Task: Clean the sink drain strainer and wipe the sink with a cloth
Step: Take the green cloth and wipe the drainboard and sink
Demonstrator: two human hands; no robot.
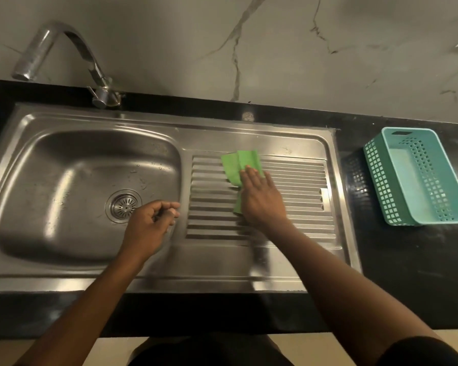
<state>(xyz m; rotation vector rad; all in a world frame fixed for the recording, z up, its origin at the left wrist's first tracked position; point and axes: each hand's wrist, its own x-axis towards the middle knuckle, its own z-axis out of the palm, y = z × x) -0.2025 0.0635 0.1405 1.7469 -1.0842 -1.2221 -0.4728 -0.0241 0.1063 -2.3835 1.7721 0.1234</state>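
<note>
Right hand [262, 199] presses the green cloth [237, 165] on the drainboard [299, 180], fingers straight. Left hand [148, 223] hangs by the strainer [124, 206], grip loosely curled, seemingly empty.

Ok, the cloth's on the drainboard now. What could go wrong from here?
1. The cloth lies folded and only partly under the right hand, so it may ride over the ridges of the drainboard and miss the grooves.
2. Droplets sit in the basin near the strainer, and that area could get skipped.
</note>
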